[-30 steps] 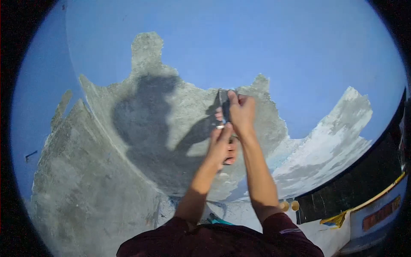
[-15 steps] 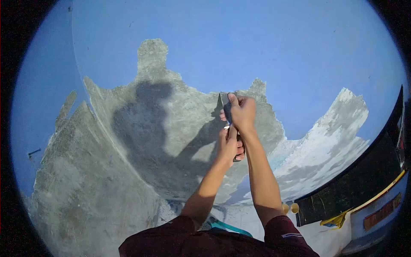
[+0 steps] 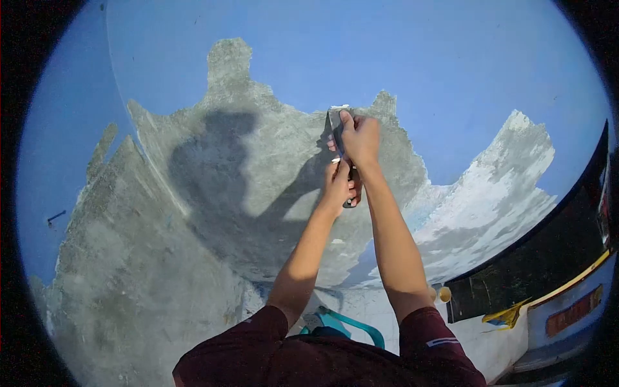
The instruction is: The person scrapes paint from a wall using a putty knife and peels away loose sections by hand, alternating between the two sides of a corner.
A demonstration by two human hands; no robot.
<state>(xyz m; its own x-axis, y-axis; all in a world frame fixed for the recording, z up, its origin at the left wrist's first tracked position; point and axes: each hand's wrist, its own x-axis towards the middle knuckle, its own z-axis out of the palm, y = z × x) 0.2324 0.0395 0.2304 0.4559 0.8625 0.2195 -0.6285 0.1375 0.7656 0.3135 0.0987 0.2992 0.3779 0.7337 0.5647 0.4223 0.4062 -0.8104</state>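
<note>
Both my hands are on one scraper (image 3: 336, 125), which has a wide thin blade and a dark handle. My left hand (image 3: 340, 186) is wrapped round the handle low down. Higher up, my right hand (image 3: 361, 137) grips the blade end, its thumb pressed on the blade. The blade's top edge meets the wall where the blue paint (image 3: 309, 58) borders the bare grey patch (image 3: 277, 148). A bit of white shows at that edge, and another small white piece lies by my left fingertips.
A nail (image 3: 57, 217) sticks out of the wall at the left. At the lower right are a dark panel (image 3: 516, 277), a yellow object (image 3: 506, 317) and round tan items (image 3: 444, 294). A teal curved object (image 3: 361, 327) is below my arms.
Both my hands and the scraper have moved up the wall. White material now shows at the blade's top edge. The view has shifted slightly.
</note>
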